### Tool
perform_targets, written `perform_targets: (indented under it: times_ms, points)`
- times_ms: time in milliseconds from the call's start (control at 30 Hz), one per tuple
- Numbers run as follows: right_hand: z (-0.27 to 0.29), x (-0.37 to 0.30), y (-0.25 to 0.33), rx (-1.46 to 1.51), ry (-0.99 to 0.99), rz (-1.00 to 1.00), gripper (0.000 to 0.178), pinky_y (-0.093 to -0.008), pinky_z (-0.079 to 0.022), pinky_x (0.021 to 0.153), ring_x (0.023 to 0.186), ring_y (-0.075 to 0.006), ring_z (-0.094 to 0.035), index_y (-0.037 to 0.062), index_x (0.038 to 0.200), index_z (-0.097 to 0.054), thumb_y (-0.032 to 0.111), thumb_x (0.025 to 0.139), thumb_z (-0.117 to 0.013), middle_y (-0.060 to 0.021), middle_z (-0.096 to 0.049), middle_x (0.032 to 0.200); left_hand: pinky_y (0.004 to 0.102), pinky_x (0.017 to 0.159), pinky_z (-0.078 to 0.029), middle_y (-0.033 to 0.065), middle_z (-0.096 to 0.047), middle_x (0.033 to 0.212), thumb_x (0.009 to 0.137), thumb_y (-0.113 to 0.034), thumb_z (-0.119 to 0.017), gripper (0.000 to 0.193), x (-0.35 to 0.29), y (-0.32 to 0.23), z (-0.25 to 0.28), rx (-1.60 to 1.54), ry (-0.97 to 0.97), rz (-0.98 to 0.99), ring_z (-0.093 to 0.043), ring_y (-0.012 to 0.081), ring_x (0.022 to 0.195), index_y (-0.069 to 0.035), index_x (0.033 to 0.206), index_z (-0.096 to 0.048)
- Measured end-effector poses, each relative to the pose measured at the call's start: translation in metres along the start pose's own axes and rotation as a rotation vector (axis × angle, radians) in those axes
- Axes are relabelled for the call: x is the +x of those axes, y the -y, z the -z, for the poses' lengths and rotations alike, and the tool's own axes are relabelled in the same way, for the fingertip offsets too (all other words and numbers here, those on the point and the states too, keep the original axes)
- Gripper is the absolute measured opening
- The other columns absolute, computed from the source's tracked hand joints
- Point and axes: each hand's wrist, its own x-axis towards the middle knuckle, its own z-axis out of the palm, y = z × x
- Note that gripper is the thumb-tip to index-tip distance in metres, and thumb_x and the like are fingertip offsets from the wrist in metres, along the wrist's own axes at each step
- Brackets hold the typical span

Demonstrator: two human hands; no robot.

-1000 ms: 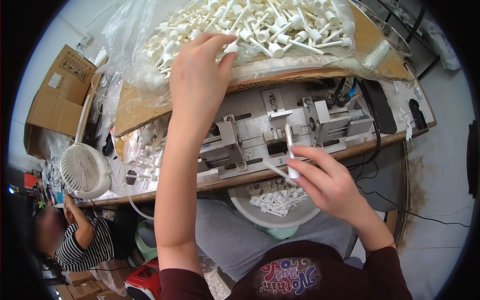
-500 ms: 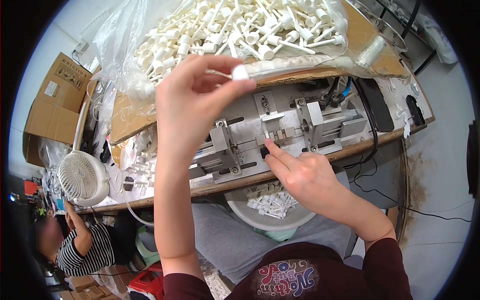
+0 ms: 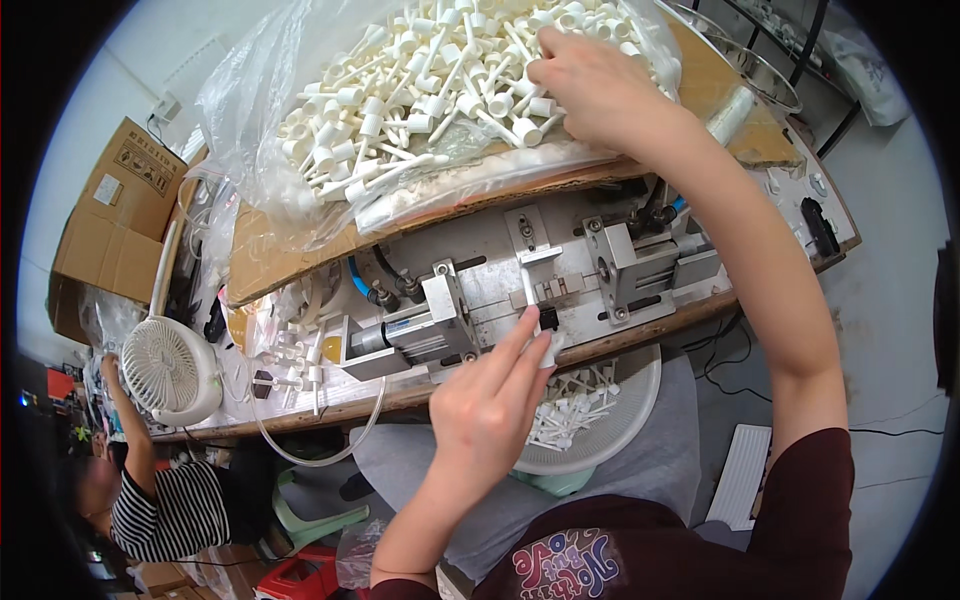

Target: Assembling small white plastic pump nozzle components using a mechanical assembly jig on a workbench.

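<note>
At the small metal fixture in the bench's middle, my left hand has its fingers closed on a white plastic capped stem. Its index fingertip rests on the lower stem, and the white cap shows by the other fingertips. My right hand reaches up to the pile of white capped stems, its fingers bent down among them. What those fingers grip, if anything, is hidden. Metal clamp blocks, left and right, flank the fixture.
Below the bench edge, a pale basket with several white pieces sits at my lap. Cardboard and a clear bag lie under the pile. A white fan stands left, near a person in a striped top. Hoses and cables run around the clamps.
My left hand has come down from before the pile to the fixture with its capped stem. My right hand has left the fixture and moved up to the pile.
</note>
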Motion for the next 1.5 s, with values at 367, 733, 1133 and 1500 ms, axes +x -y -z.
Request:
perform_targets:
  times_ms: [367,733,1133,1500]
  points:
    - [0.000,0.011,-0.005,0.050,0.186,0.230,0.008,-0.0411,-0.057,0.071,0.085,-0.0309,-0.070,0.0010,0.086,-0.069,-0.001,0.078,-0.070,-0.0121,-0.066,0.084,0.0282,0.056,-0.050,0.0038,-0.070,0.125,0.074,-0.011,-0.081,0.031,-0.002,0.011,-0.025,0.116,0.064,-0.006,-0.060,0.0187,0.056,-0.008,0.104,-0.074]
    - [0.005,-0.012,-0.044,1.113,-0.009,-0.354,0.024,-0.0189,-0.036,0.051,0.057,-0.0021,-0.049,0.0034,0.104,-0.067,0.023,0.091,-0.074,0.0011,-0.063,0.075,0.0278,0.061,-0.054,0.0074,-0.072,0.121,0.076,-0.011,-0.082,0.032,0.002,0.014,-0.017,-0.067,0.099,0.078,-0.067,0.0177,0.063,-0.006,0.107,-0.073]
    - [0.027,-0.030,-0.003,1.836,0.492,-0.344,0.022,-0.0148,-0.033,0.047,0.051,0.0004,-0.045,0.0002,0.104,-0.067,0.017,0.091,-0.073,0.0008,-0.065,0.076,0.0328,0.079,-0.058,0.0142,-0.072,0.113,0.081,-0.002,-0.078,0.046,0.071,0.033,0.011,-0.497,-0.360,0.132,-0.071,0.0228,0.096,-0.002,0.126,-0.068]
    - [0.037,-0.135,0.048,1.894,0.404,-0.675,0.020,-0.0176,-0.035,0.044,0.047,-0.0012,-0.047,0.0004,0.101,-0.064,0.018,0.095,-0.070,-0.0036,-0.067,0.077,0.0305,0.069,-0.057,0.0108,-0.072,0.111,0.074,-0.002,-0.081,0.033,-0.013,0.010,-0.011,-0.197,-0.049,0.082,-0.069,0.0192,0.082,-0.001,0.106,-0.074]
